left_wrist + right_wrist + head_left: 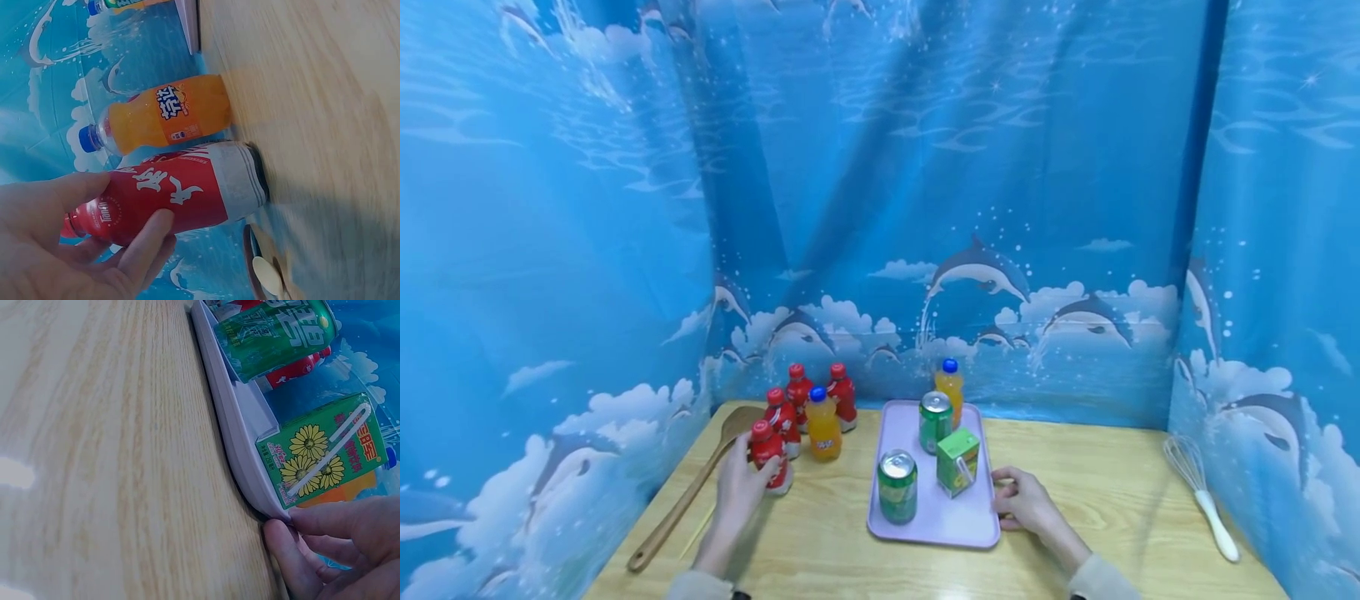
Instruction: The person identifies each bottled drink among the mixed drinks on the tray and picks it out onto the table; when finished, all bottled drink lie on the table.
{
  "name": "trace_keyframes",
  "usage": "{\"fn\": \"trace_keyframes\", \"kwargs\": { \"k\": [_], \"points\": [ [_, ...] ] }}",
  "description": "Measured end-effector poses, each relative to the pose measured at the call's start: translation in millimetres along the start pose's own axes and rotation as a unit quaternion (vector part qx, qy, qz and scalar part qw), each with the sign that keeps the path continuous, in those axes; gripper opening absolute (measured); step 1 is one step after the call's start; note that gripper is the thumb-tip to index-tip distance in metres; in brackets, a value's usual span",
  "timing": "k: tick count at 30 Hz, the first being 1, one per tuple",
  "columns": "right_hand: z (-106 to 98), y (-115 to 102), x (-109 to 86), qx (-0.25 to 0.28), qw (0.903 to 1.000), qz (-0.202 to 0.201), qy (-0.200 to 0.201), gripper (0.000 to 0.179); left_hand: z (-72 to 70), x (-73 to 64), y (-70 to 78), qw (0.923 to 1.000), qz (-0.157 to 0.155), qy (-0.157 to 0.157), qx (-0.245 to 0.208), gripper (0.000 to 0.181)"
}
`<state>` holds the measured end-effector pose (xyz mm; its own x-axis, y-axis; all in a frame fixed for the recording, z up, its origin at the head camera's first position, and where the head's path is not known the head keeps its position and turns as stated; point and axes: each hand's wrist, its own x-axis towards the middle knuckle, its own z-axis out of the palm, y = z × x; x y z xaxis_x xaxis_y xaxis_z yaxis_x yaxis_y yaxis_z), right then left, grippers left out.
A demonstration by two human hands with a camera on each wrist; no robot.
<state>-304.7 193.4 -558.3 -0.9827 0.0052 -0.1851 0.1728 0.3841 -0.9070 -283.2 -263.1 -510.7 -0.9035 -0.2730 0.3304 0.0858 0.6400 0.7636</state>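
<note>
At the left of the table, my left hand (741, 483) grips a red plastic bottle (187, 194) with a white lower part, thumb on one side and fingers on the other. Beside that bottle stands an orange soda bottle (823, 433) with a blue cap. My right hand (1028, 504) pinches the right edge of a light purple tray (231, 434) between thumb and fingers. On the tray are a front green can (898, 492), a rear green can (936, 429), a green drink carton (957, 462) with a straw, and another orange soda bottle (950, 383).
Several more red bottles, such as the one at the back (842, 396), cluster behind my left hand. A long wooden spatula (677, 508) and a thin stick lie along the left edge. At the right lies a whisk (1198, 492). Blue dolphin-print curtains (970, 208) enclose the table.
</note>
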Motion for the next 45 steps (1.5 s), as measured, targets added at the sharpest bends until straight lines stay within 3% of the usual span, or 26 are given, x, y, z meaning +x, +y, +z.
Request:
{"fn": "trace_keyframes", "kwargs": {
  "k": [7,11,13,17,20,26,30,40,45],
  "points": [
    [1,0,-0.6,0.006,1.0,0.001,-0.004,0.06,1.3,0.9,0.1,0.998,-0.046,-0.035,0.026,0.068],
    [1,0,-0.3,0.006,1.0,0.001,-0.006,0.06,0.0,-4.5,9.8,0.9972,-0.053,-0.026,0.045,0.075],
    [0,0,0.1,0.003,1.0,0.004,-0.004,0.06,-0.5,-6.5,20.7,0.9978,-0.041,-0.005,0.051,0.077],
    [-3,0,1.1,-0.002,0.9999,0.01,-0.001,0.06,1.8,-5.9,50.7,0.9973,0.021,0.053,0.046,0.074],
    [-4,1,1.4,-0.003,0.9999,0.011,-0.003,0.06,7.7,-2.5,76.3,0.9953,0.065,0.066,0.029,0.068],
    [-4,1,0.5,0.0,0.9999,0.011,0.0,0.061,32.7,6.7,128.6,0.9947,0.096,0.016,-0.031,0.069],
    [-1,0,-0.8,0.003,1.0,0.006,-0.001,0.06,56.4,14.5,153.3,0.9917,0.107,-0.01,-0.07,0.068],
    [-2,1,-1.0,0.005,1.0,0.005,0.004,0.059,113.8,34.5,181.8,0.9882,0.062,-0.101,-0.097,0.076],
    [-3,1,-1.8,0.005,1.0,0.009,0.001,0.059,138.0,41.1,194.7,0.9837,0.02,-0.139,-0.112,0.083]
  ]
}}
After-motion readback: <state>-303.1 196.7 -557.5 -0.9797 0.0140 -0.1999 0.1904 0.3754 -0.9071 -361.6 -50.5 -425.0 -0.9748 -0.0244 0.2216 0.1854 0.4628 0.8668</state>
